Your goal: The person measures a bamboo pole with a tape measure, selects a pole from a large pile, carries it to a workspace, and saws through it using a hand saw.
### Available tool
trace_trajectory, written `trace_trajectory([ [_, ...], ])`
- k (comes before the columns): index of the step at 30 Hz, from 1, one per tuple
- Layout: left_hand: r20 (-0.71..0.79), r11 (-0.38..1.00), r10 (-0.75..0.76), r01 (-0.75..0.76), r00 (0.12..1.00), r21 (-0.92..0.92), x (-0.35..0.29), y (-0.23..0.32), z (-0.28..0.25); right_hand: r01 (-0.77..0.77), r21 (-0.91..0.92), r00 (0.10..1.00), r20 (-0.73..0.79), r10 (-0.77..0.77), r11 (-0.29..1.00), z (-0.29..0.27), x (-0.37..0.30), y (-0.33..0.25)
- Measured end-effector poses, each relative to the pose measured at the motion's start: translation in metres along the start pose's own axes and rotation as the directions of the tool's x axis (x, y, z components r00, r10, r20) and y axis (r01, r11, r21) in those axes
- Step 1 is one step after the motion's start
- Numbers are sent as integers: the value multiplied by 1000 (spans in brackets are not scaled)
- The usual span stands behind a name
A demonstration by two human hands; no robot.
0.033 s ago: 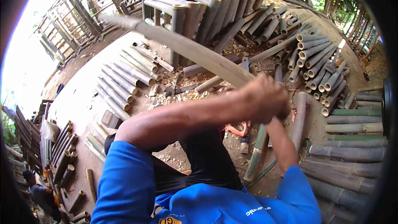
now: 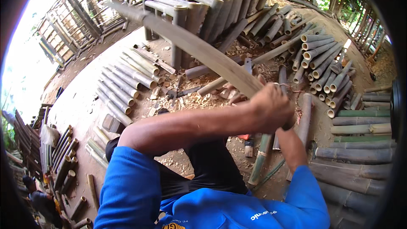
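Note:
My left arm reaches across my body, and my left hand [image 2: 271,107] is closed round the near end of a long bamboo pole [image 2: 199,48]. The pole slants away to the far left, raised above the ground. Behind the left hand, my right hand is almost wholly hidden; only the right forearm [image 2: 293,146] shows clearly, so its fingers cannot be read. Under the hands lies a greenish bamboo length [image 2: 262,157]. A saw blade [image 2: 248,65] shows just beyond the pole, and a bit of orange handle [image 2: 243,137] peeks out below my left forearm.
Cut bamboo tubes [image 2: 121,87] lie in a row at left, with wood chips [image 2: 193,100] on the ground. A tube pile [image 2: 326,68] stands at far right, thicker poles [image 2: 356,156] at right. A bamboo rack [image 2: 180,34] is ahead. Another person [image 2: 42,199] is at lower left.
My hands have dropped slightly, and the pole's near part has come down with them. My left forearm now covers most of the orange handle that showed before.

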State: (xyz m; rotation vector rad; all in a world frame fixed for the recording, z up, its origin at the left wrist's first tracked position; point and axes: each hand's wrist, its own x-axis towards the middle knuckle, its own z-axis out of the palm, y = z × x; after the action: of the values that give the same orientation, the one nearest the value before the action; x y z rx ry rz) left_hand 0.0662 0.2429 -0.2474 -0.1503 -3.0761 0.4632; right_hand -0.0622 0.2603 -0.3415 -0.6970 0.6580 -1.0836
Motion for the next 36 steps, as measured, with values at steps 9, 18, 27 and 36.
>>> trace_trajectory([
  [9,-290,914,311,-369,905,-171,-86,15,-24,313,-490,768,-374,-521,813,-7,-37,23],
  [18,-65,454,-819,574,570,-682,-279,-153,39,-93,-816,-129,-558,-820,570,-109,-151,103],
  [27,442,-141,-815,612,374,-778,-319,-184,229,47,-694,-119,-718,-686,718,-211,-202,14],
  [36,531,-21,-605,655,593,-755,-187,-209,333,-565,-785,273,-468,-840,254,-116,-24,-37],
])
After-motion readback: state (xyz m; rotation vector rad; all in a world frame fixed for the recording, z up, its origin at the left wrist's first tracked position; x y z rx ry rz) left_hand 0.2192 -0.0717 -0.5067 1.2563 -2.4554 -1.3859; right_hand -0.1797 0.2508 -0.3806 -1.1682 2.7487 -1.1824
